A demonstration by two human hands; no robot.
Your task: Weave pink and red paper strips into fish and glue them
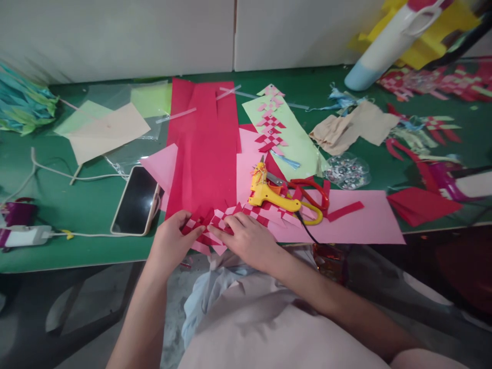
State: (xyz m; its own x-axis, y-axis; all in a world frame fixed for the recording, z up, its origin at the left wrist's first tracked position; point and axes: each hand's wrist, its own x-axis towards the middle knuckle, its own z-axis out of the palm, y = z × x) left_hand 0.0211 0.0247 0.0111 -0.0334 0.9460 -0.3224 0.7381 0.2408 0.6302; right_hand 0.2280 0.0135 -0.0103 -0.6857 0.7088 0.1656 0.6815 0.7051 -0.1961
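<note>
At the table's front edge, my left hand (172, 241) grips the left end of a woven red and pink paper piece (219, 219), thumb and fingers pressed on it. My right hand (246, 237) lies just beside, its thumb and fingertips closed on the same woven paper. The two thumbs nearly meet. Loose pink and red strip ends point down below the hands. A yellow glue gun (272, 197) rests on the paper just beyond my right hand, with red-handled scissors (307, 192) partly under it.
Red sheets (203, 138) and a pink sheet (361, 215) cover the middle and right. A phone (136, 202) lies left. Woven paper fish (271, 123) lie on a green sheet (295, 138). A bag of small beads (348, 170) and a white-blue bottle (384, 48) are right.
</note>
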